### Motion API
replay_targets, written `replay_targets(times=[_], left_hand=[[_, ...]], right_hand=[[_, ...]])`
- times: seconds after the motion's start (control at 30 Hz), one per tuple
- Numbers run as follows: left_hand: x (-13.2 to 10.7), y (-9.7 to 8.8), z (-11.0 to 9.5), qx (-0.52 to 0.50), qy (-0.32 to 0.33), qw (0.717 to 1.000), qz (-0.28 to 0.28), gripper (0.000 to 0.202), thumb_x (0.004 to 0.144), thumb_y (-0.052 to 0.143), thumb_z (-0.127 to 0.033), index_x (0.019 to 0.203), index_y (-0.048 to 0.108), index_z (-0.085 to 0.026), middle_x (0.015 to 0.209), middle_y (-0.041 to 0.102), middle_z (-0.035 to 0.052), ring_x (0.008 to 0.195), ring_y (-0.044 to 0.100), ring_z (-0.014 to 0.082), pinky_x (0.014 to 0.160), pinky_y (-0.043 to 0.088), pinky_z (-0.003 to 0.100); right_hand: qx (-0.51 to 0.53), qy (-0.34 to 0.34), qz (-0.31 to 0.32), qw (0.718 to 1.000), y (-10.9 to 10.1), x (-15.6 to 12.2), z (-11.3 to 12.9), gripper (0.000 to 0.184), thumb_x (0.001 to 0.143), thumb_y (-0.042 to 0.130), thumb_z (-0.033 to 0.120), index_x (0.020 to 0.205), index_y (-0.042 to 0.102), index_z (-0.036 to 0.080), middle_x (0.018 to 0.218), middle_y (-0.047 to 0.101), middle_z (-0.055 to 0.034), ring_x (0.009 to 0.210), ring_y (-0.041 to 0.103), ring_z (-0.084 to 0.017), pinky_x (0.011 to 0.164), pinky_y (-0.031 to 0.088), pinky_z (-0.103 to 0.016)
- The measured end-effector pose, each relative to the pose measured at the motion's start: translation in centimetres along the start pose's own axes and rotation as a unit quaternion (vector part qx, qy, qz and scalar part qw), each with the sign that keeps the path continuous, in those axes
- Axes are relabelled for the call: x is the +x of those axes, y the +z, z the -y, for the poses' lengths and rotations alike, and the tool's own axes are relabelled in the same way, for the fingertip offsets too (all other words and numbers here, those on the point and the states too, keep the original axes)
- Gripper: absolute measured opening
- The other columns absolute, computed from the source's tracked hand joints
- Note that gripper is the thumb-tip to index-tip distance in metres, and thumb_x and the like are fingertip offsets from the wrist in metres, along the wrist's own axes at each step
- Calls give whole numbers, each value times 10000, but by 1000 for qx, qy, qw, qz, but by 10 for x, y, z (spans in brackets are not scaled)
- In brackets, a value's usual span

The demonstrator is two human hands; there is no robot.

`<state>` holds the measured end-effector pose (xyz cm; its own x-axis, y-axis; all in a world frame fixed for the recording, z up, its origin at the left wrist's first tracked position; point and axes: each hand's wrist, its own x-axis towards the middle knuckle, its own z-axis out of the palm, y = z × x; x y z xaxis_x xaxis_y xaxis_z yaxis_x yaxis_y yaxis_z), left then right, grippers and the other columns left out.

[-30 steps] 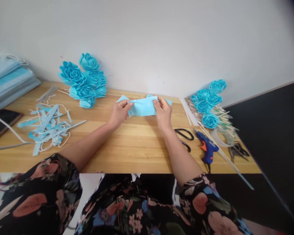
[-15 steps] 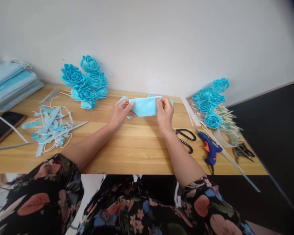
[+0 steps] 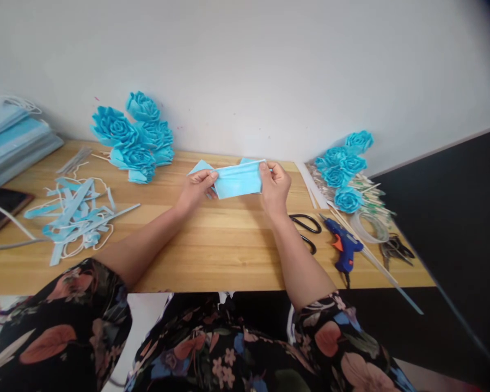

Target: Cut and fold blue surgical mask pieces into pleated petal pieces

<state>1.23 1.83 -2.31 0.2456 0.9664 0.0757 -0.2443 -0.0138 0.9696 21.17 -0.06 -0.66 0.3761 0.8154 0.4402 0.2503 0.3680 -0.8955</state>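
Note:
A light blue piece of face mask fabric point(image 3: 239, 181) is stretched between my two hands, just above the table. Its top edge slopes up towards the right. My left hand point(image 3: 198, 188) pinches the left end between thumb and fingers. At the right end, my right hand point(image 3: 275, 184) grips it with the thumb on the front. Behind the hands lie more blue pieces point(image 3: 201, 165), partly covered. Black-handled scissors point(image 3: 307, 223) rest beside my right forearm, their blades hidden by it.
Blue fabric roses point(image 3: 134, 139) stand at the back left, more roses point(image 3: 343, 169) at the back right. Cut strips and cords point(image 3: 79, 218), a phone point(image 3: 6, 209) and stacked masks point(image 3: 16, 142) lie left. A blue glue gun point(image 3: 343, 245), tape roll point(image 3: 369, 227) and pliers point(image 3: 397, 250) lie right.
The fabric has tilted, its left end lower than before, and its pleats show more. My left hand has shifted a little left and down. The whole view has swung slightly.

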Motion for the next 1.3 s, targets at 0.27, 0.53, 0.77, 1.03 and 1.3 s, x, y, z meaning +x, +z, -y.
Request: replay_targets(times=[0.27, 0.53, 0.77, 1.03, 1.3], left_hand=[[1, -2, -17, 87, 59, 994, 3, 536, 876, 531, -626, 1048, 726, -158, 981, 726, 95, 909, 653, 201, 752, 515, 285], [-4, 2, -22, 169, 67, 983, 39, 338, 780, 677, -486, 839, 676, -153, 847, 681, 37, 808, 588, 164, 747, 447, 272], [5, -4, -13, 191, 73, 979, 8, 227, 789, 635, -380, 801, 633, -154, 781, 637, 22, 739, 565, 144, 697, 442, 265], [-11, 9, -20, 356, 303, 884, 2, 366, 900, 597, -468, 1117, 673, -183, 1176, 704, 115, 1159, 610, 259, 1064, 414, 438], [-14, 15, 6, 265, 199, 936, 124, 664, 856, 623, -584, 1367, 575, -163, 1359, 631, 153, 1244, 598, 303, 1061, 456, 419]], right_hand=[[-42, -49, 64, 996, -2, -3, 7, 378, 891, 593, 560, 768, 606, 203, 569, 341, 59, 521, 286, -87, 495, 233, -243], [-81, -85, 90, 989, 4, -11, 17, 294, 899, 609, 449, 744, 608, 199, 566, 381, 59, 539, 327, -91, 520, 283, -248], [-66, -75, 58, 993, -1, -6, 11, 378, 891, 590, 549, 752, 608, 198, 583, 392, 50, 546, 341, -95, 514, 281, -252], [-34, 10, 64, 997, 9, -14, 9, 346, 890, 609, 537, 1055, 650, 235, 566, 451, 61, 484, 396, -106, 464, 326, -253], [3, -10, 152, 988, 14, -22, 14, 576, 956, 458, 605, 1436, 470, 286, 784, 680, -14, 605, 615, -154, 552, 519, -306]])
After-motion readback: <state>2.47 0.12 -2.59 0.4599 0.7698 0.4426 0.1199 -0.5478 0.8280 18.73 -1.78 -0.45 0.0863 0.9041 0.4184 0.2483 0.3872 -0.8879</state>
